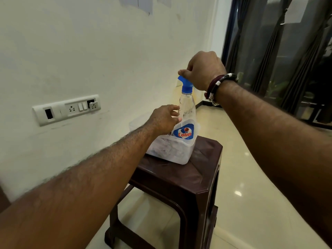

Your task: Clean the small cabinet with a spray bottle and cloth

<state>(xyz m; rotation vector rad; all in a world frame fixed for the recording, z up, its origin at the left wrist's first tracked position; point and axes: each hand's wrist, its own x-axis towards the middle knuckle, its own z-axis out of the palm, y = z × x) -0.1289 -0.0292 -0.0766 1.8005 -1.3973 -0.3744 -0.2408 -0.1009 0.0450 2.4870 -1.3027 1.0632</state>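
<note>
A clear spray bottle [186, 112] with a blue trigger head and a blue "Colin" label stands in a translucent plastic tub [172, 153] on a dark brown plastic stool [181, 175]. My right hand [203, 71] grips the blue spray head from above. My left hand [164, 118] reaches over the tub, its fingertips touching the bottle's left side. Pale crumpled material, possibly a cloth, shows through the tub wall; I cannot tell what it is. No cabinet is in view.
A white wall with a switch and socket panel [66, 109] stands to the left, close behind the stool. Glossy cream floor tiles [251, 177] stretch to the right. Dark curtains [280, 51] hang over a glass door at the far right.
</note>
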